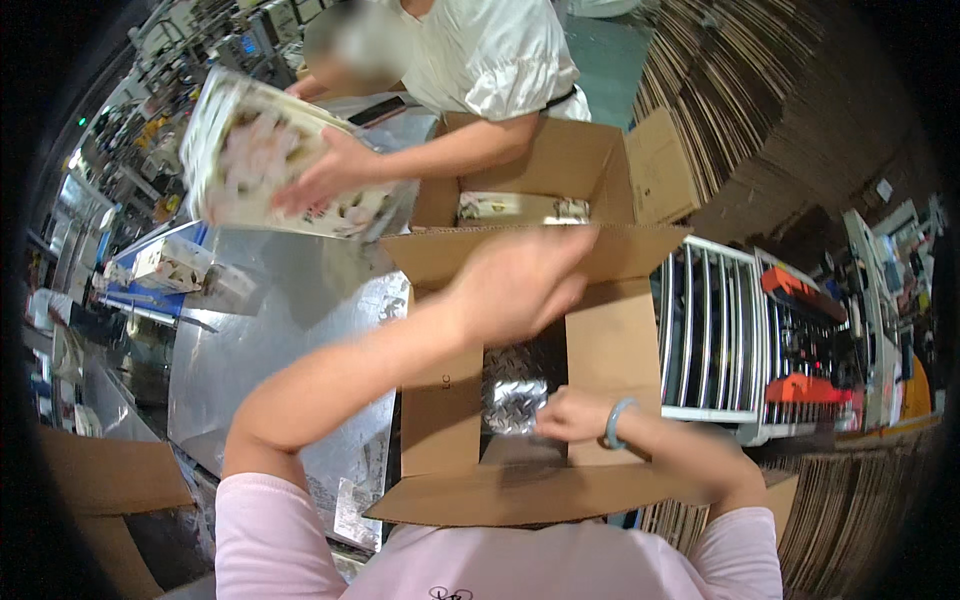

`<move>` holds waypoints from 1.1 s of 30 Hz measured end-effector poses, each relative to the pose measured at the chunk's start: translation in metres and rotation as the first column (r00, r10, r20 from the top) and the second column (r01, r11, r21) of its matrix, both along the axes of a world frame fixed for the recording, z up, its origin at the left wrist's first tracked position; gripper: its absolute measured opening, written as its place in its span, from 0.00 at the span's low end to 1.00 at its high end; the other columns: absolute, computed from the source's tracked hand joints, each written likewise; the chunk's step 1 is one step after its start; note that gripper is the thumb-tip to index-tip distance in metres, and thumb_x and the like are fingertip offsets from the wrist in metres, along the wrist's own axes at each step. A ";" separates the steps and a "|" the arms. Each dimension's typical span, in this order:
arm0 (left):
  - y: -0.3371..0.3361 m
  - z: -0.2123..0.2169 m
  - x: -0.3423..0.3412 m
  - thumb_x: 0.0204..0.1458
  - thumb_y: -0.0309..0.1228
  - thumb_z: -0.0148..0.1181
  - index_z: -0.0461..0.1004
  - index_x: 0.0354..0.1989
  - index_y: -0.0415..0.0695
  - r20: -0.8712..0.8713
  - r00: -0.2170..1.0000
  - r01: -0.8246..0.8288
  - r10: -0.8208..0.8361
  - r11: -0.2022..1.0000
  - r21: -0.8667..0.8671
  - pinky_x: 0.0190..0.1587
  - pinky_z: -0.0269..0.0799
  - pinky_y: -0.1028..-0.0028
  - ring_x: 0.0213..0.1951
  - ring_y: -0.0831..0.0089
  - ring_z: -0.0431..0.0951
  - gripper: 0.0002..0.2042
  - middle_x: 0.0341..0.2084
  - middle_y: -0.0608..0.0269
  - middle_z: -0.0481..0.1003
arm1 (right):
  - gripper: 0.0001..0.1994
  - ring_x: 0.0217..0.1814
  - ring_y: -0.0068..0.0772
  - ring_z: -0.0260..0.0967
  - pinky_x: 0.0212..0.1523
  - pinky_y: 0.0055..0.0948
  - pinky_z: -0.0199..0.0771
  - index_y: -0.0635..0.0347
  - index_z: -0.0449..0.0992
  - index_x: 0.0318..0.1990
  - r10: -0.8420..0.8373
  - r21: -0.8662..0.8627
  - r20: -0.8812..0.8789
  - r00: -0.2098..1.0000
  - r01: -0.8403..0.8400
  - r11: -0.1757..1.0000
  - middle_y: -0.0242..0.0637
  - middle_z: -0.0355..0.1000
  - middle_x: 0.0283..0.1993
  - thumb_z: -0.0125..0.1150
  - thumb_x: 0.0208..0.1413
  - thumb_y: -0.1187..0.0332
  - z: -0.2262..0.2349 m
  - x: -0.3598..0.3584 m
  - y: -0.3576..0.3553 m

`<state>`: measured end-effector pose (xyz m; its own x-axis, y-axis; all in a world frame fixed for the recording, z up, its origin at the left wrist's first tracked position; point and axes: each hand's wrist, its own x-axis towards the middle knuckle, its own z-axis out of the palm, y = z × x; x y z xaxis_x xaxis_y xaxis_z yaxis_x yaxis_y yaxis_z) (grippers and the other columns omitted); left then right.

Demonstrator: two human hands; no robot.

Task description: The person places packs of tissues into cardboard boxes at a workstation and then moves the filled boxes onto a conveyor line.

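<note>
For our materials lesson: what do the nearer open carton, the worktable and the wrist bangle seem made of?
Nearer open carton: cardboard, likely corrugated, matte brown, with stiff folded flaps. Worktable: probably bare metal, from its grey sheen and bright reflections. Wrist bangle: smooth and pale blue-grey, perhaps stone, glass or plastic; the look leaves it open.

The person wears a pink top point(530, 562) and blue-grey bangle point(611, 425).

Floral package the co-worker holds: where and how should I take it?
Probably grip the floral package by its left and lower edges, from your side: it's broad and tilted, and the co-worker's near hand covers the face's right part, leaving those free.
</note>
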<state>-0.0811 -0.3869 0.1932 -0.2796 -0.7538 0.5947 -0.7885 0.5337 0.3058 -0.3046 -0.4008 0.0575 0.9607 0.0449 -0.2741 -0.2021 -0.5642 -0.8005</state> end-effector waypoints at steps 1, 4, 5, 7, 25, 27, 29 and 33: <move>-0.014 0.031 0.004 0.50 0.35 0.56 0.60 0.55 0.39 0.089 0.991 -0.102 0.104 0.995 -0.022 0.42 0.68 0.62 0.43 0.52 0.71 0.25 0.41 0.47 0.71 | 0.09 0.35 0.35 0.72 0.42 0.31 0.67 0.59 0.75 0.30 -0.174 0.242 -0.123 0.977 0.199 0.950 0.39 0.74 0.30 0.51 0.56 0.65 0.006 -0.001 -0.001; 0.003 0.007 0.037 0.49 0.43 0.55 0.57 0.57 0.39 0.259 0.963 -0.166 0.081 0.929 0.330 0.49 0.65 0.57 0.50 0.52 0.67 0.30 0.48 0.48 0.68 | 0.15 0.55 0.32 0.65 0.55 0.28 0.62 0.63 0.70 0.49 -0.620 0.533 -0.161 0.768 0.596 0.600 0.41 0.70 0.50 0.53 0.55 0.66 0.155 -0.013 0.024; 0.027 0.012 0.028 0.50 0.46 0.54 0.56 0.59 0.39 0.211 0.977 -0.094 -0.017 0.857 0.506 0.53 0.63 0.54 0.55 0.52 0.64 0.32 0.52 0.47 0.66 | 0.20 0.58 0.35 0.63 0.56 0.31 0.61 0.64 0.67 0.52 -0.579 0.425 -0.003 0.815 0.525 0.737 0.43 0.66 0.54 0.55 0.54 0.62 0.181 -0.035 0.032; 0.082 -0.030 0.011 0.53 0.51 0.48 0.51 0.63 0.42 0.329 0.919 0.022 -0.216 0.862 0.506 0.59 0.52 0.43 0.63 0.56 0.54 0.34 0.60 0.49 0.57 | 0.29 0.61 0.41 0.60 0.58 0.37 0.61 0.66 0.63 0.56 -0.355 0.098 0.193 0.915 0.342 0.935 0.49 0.61 0.59 0.58 0.52 0.55 0.213 -0.063 0.049; 0.102 -0.250 -0.049 0.44 0.50 0.58 0.54 0.60 0.33 -0.270 0.287 -0.090 0.919 0.307 0.947 0.55 0.63 0.63 0.56 0.54 0.65 0.41 0.54 0.40 0.62 | 0.33 0.72 0.42 0.38 0.69 0.39 0.37 0.62 0.51 0.65 -0.758 -0.473 0.271 0.593 0.768 0.432 0.47 0.45 0.69 0.53 0.52 0.62 0.003 -0.204 -0.169; 0.096 -0.228 -0.075 0.50 0.44 0.57 0.55 0.62 0.39 -0.539 0.129 0.483 0.833 0.422 0.768 0.51 0.68 0.68 0.54 0.67 0.68 0.34 0.54 0.53 0.66 | 0.34 0.72 0.42 0.38 0.69 0.39 0.37 0.62 0.50 0.65 -0.776 -0.428 0.263 0.573 0.790 0.438 0.47 0.45 0.69 0.53 0.53 0.60 0.003 -0.197 -0.170; 0.091 -0.158 -0.073 0.54 0.37 0.53 0.59 0.60 0.41 -0.879 -0.063 0.708 0.473 0.641 0.295 0.45 0.71 0.76 0.48 0.75 0.71 0.26 0.49 0.62 0.70 | 0.34 0.72 0.42 0.38 0.69 0.38 0.38 0.62 0.49 0.65 -0.786 -0.375 0.246 0.567 0.804 0.462 0.46 0.44 0.69 0.52 0.53 0.59 0.008 -0.183 -0.164; 0.058 -0.028 -0.109 0.56 0.35 0.48 0.62 0.47 0.38 -0.888 0.451 0.520 0.089 0.782 0.343 0.33 0.70 0.74 0.33 0.72 0.75 0.15 0.36 0.62 0.74 | 0.35 0.72 0.42 0.38 0.69 0.37 0.39 0.62 0.47 0.66 -0.802 -0.173 0.194 0.565 0.824 0.539 0.46 0.43 0.70 0.52 0.54 0.55 0.022 -0.148 -0.132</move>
<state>-0.1905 -0.3290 0.1648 -0.0871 -0.9811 0.1725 0.1434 0.1590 0.9768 -0.4528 -0.5325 0.0791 0.5707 -0.8166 -0.0863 -0.6064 -0.3482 -0.7148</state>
